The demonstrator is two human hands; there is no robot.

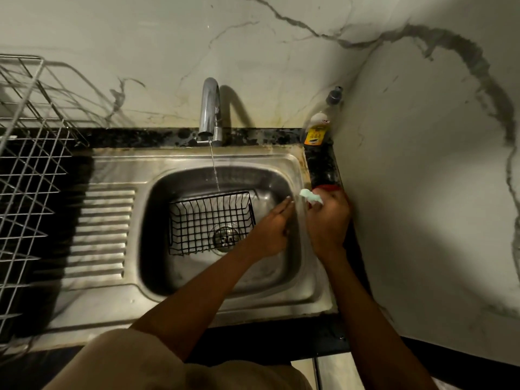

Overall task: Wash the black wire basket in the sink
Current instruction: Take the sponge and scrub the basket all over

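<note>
The black wire basket (211,223) sits on the floor of the sink (284,164), over the drain, its 12 o'clock rim under a thin stream from the tap (209,108). Open basin lies at its 3 o'clock side, where the left hand (271,226) hovers, fingers straight and together, touching nothing. At the sink's 3 o'clock rim the right hand (327,218) pinches a pale green scrub pad (311,196).
</note>
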